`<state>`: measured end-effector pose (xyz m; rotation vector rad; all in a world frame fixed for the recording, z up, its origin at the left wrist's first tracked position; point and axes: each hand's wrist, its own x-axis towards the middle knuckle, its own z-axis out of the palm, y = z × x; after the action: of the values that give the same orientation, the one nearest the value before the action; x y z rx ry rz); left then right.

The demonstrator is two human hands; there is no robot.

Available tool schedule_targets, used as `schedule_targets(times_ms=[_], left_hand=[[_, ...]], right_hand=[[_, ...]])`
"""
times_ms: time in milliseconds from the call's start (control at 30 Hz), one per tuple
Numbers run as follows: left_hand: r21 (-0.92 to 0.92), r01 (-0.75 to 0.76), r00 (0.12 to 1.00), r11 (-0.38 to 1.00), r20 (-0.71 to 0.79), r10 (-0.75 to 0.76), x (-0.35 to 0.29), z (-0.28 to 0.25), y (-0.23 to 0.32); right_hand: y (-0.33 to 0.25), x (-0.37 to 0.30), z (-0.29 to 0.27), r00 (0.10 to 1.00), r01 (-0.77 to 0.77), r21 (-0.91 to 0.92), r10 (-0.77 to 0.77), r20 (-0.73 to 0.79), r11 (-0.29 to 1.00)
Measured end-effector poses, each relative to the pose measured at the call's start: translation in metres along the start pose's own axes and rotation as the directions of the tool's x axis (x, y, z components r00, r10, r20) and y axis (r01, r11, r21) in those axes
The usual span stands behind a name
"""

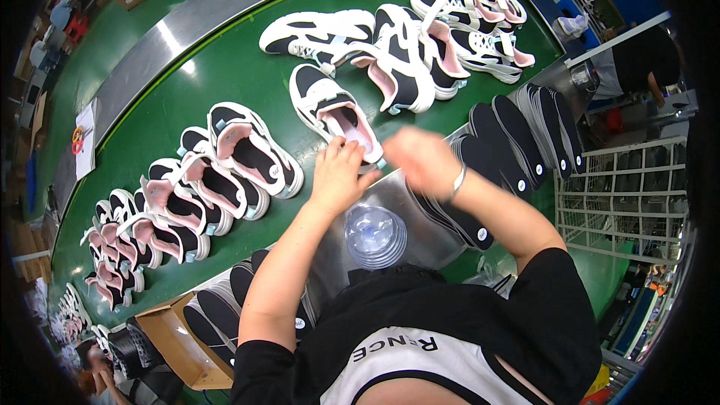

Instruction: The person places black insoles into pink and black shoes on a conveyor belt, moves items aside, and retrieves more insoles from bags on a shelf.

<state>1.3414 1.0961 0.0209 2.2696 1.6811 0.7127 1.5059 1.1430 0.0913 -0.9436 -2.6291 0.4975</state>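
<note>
A white, black and pink sneaker (313, 88) lies on the green work surface in front of me, its heel toward me. My left hand (341, 172) is closed on its heel end, fingers over the pink-lined collar. Just right of that heel, my right hand (424, 161) is smeared by motion, so its fingers and anything in them cannot be made out. Below my hands stands a stack of clear round plastic pieces (373, 232). Black insoles (499, 142) with white round stickers lie in rows to the right, and more insoles (217, 307) are at the lower left.
Similar sneakers (247, 150) form a row on the left, and others (405, 60) are grouped at the far right. A metal rim (172, 37) borders the green surface. A cardboard box (180, 341) is at lower left, a white wire rack (622, 202) at right. Other people are nearby.
</note>
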Motion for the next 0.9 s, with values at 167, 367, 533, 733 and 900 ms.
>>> schedule_targets(times_ms=[167,367,533,733,900], left_hand=[[0.242,0.039,0.999,0.970,0.011,-0.043,0.005,0.010,-0.003],[0.292,0.273,0.962,0.917,-0.062,-0.267,-0.008,0.004,-0.029],[0.124,0.224,0.974,0.967,-0.072,-0.216,-0.009,0.008,-0.037],[0.093,0.276,0.961,0.957,-0.020,-0.275,-0.006,0.012,-0.032],[0.074,0.254,0.967,0.964,-0.005,-0.255,-0.014,0.018,-0.040]], right_hand=[[0.098,0.054,0.035,0.822,-0.566,-0.300,0.497,-0.277,0.768],[0.134,0.087,0.033,0.639,-0.754,-0.184,0.769,0.013,0.630],[0.209,0.044,0.030,0.666,-0.733,-0.058,0.732,0.142,0.678],[0.277,0.025,0.010,0.496,-0.846,-0.199,0.867,0.050,0.495],[0.177,0.095,-0.047,0.724,-0.680,-0.417,0.643,-0.250,0.604]])
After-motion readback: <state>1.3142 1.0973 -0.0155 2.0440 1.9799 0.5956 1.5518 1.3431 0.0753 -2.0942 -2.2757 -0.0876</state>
